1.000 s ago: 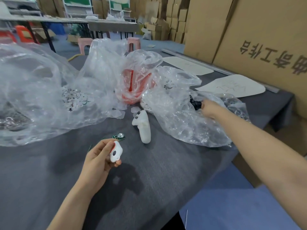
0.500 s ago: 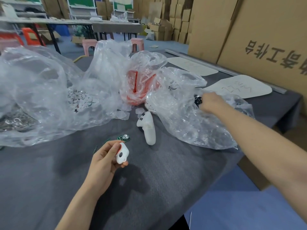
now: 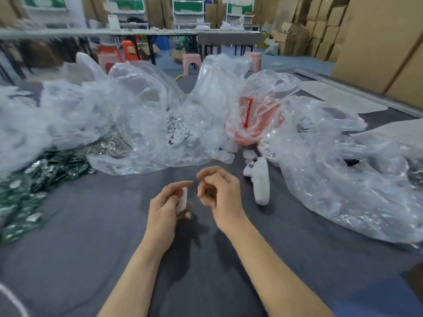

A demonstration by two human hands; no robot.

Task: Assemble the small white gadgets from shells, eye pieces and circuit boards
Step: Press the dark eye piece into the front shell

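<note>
- Left hand (image 3: 164,207) grips a white shell (image 3: 182,199) above the table (image 3: 114,225). The right hand (image 3: 219,191) curls just beside it, perhaps pinching an eye piece, but the blur hides it.
- One white gadget (image 3: 259,179) lies assembled nearby; this shell is still unfinished.
- Half a second ago the right hand was at the clear bag (image 3: 343,179).

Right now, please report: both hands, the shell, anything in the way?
Left hand grips white shell. Right hand curled beside it, contents unclear. White gadget lies apart.
</note>
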